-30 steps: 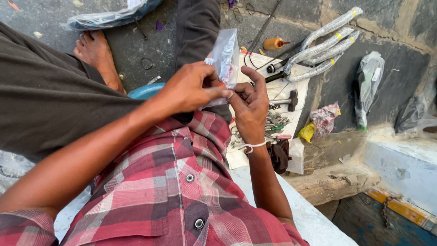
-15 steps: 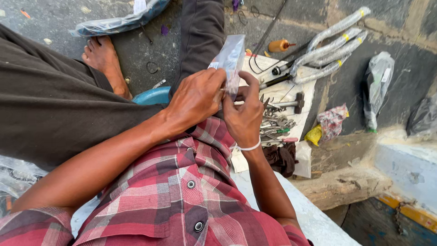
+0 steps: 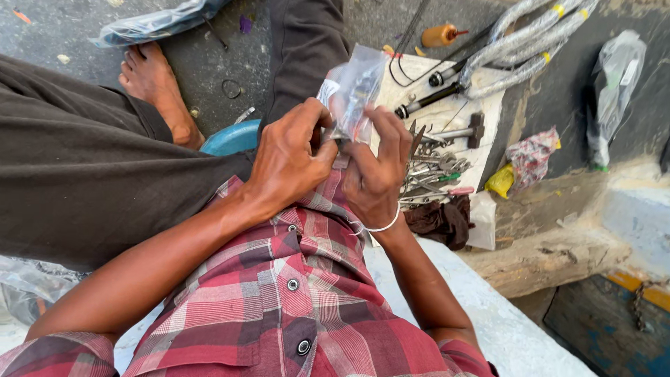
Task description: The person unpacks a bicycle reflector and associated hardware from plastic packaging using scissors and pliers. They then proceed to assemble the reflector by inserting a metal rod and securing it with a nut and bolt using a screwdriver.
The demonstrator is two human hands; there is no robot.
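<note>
Clear plastic bag [image 3: 352,87] is pinched by both hands: left hand [image 3: 289,164] grips its lower edge, right hand [image 3: 377,174] its side. Metal tools [image 3: 436,164] lie just right of them on the floor.

Over the last sec the left hand [image 3: 289,164] closed in on the right hand [image 3: 373,174]; knuckles that sat a bit apart ended up pressed together around the bottom of the small clear plastic bag [image 3: 352,91]. Left thumb & fingers shifted from the bag's side edge down to its lower corner. Bag went from leaning over the left hand to standing more upright betw. both hands, top end fanned out. Right fingers [image 3: 391,132] opened from a curl to a flatter spread behind the bag. Both hands drew nearer the red checked shirt [image 3: 279,293], w/ the view tipped closer
</note>
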